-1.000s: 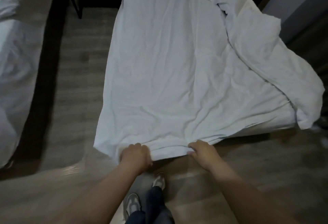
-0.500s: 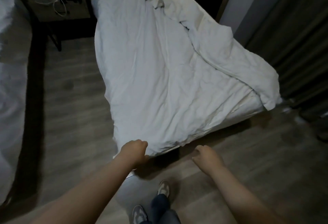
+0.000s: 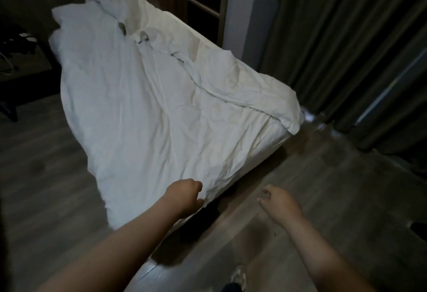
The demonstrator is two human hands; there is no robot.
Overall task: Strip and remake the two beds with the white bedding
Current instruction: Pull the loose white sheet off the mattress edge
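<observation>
A wrinkled white sheet [image 3: 143,111] lies spread over the bed and hangs down its near foot end. A bunched white duvet [image 3: 231,79] is heaped along the bed's right side, over the bare mattress edge [image 3: 270,137]. My left hand [image 3: 184,195] is curled at the sheet's near hem and grips the cloth there. My right hand [image 3: 277,201] hovers over the floor to the right of the bed corner, fingers loosely curled, holding nothing.
Dark curtains [image 3: 346,49] hang at the right behind the bed. A dark side table [image 3: 18,65] with cables stands at the far left. Wood-look flooring [image 3: 323,199] surrounds the bed. My shoe [image 3: 239,276] shows at the bottom.
My right hand has let go of the sheet's hem and moved right, away from the bed. My view has swung right and up, so the second bed is out of sight.
</observation>
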